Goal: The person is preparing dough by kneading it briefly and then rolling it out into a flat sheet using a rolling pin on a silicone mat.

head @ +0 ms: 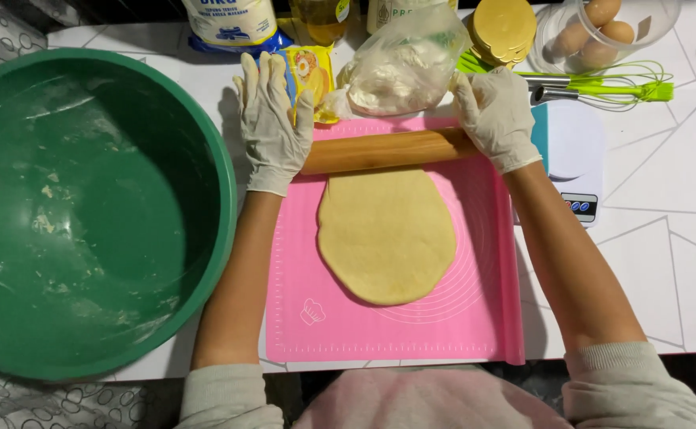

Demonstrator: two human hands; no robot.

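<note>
To the left of the left hand (272, 119) sits a large green bowl (86, 210), smeared inside with flour and dough scraps and well clear of the work. That gloved hand lies flat, fingers stretched out and together, its palm pressing on the left end of the wooden rolling pin (383, 149) rather than wrapping it. Just below the pin, toward the person, the oval sheet of pale dough (386, 234) rests on the pink baking mat (483, 318), its far edge touching or tucked under the pin.

The right hand (497, 115), also gloved, covers the pin's right end in much the same way, fingers loosely curled over it. To roll well from here, I would judge that both palms should bear down evenly so the sheet thins at the same rate on each side, and that the pin should stay square to the oval's long axis.

Beyond the hands, a clear bag of white flour or dough (403, 67) blurs what lies behind it. The packets along the top edge are cut off, as is the egg container (602, 32) past the right hand. A white kitchen scale (574, 167) is partly hidden by the right wrist, and both pin handles are hidden under the palms.
</note>
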